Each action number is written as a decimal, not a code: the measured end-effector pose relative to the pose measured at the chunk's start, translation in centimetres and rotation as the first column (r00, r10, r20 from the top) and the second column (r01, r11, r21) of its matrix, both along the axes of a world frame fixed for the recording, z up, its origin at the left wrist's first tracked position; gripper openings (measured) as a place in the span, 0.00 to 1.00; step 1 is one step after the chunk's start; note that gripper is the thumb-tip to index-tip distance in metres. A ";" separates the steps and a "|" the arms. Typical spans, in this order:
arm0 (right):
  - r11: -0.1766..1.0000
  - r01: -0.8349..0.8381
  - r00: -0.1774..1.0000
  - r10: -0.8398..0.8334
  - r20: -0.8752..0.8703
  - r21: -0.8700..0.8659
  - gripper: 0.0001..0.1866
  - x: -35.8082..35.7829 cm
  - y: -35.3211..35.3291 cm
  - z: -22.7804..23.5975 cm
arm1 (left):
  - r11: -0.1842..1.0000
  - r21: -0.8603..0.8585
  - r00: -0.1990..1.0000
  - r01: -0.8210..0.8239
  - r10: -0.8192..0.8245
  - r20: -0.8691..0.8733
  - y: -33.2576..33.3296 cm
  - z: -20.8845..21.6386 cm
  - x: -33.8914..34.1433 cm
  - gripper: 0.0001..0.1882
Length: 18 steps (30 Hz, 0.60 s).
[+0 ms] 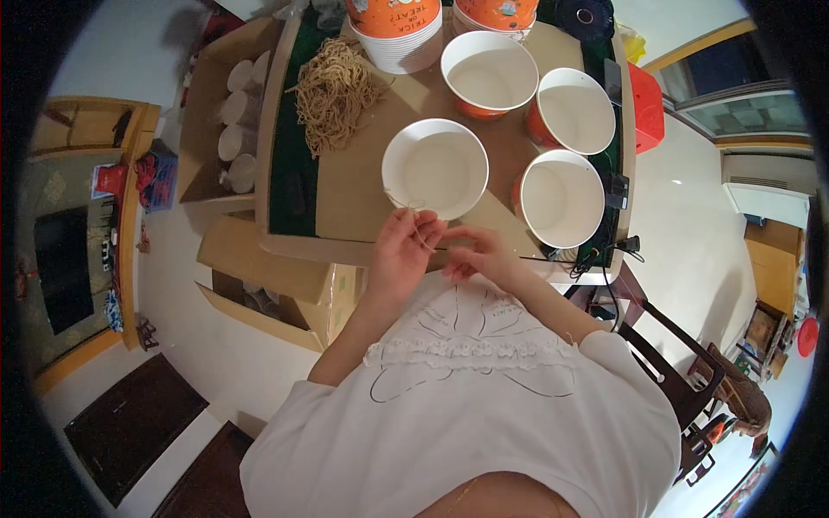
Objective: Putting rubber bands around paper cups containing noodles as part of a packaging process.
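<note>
Between the fingertips of my left hand (404, 246) is a thin beige string (421, 231), part of it looping above the fingers. Close beside it, my right hand (480, 259) has its fingers bent, the index reaching toward the left fingertips; whatever it pinches is too small to make out. Just beyond both hands stands a white-lined paper bucket (434, 168) with its mouth up. A tangled heap of the same beige string (335, 95) lies farther off to the left on the cardboard-covered tabletop (350, 194).
Three more buckets with orange outsides, one (563, 200) near the right edge, stand at the right. Stacked orange buckets (395, 39) rise at the back. Black cables (596, 259) hang at the right corner. Cartons, one (285, 276) lying open, flank the table's left.
</note>
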State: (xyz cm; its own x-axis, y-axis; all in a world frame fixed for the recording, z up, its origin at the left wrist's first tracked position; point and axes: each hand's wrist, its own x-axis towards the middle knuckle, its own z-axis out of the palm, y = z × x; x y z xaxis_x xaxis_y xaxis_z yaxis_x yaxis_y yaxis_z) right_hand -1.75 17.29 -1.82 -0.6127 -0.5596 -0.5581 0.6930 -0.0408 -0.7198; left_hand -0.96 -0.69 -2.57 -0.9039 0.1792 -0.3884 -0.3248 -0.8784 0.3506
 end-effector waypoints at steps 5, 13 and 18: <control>0.993 -0.115 0.993 0.115 -0.039 -0.012 0.10 -0.1 -0.8 0.3 | 1.000 0.008 1.000 0.009 -0.009 0.014 1.4 0.9 -0.3 0.07; 0.883 0.427 0.903 -0.428 0.038 -0.197 0.16 -1.7 1.2 0.0 | 0.966 -0.238 0.995 0.095 -0.083 0.061 0.9 0.0 0.4 0.05; 0.690 0.622 0.762 -0.642 0.085 -0.372 0.12 -3.7 0.9 1.2 | 0.932 -0.275 0.964 0.235 -0.261 -0.059 1.4 -0.8 0.3 0.03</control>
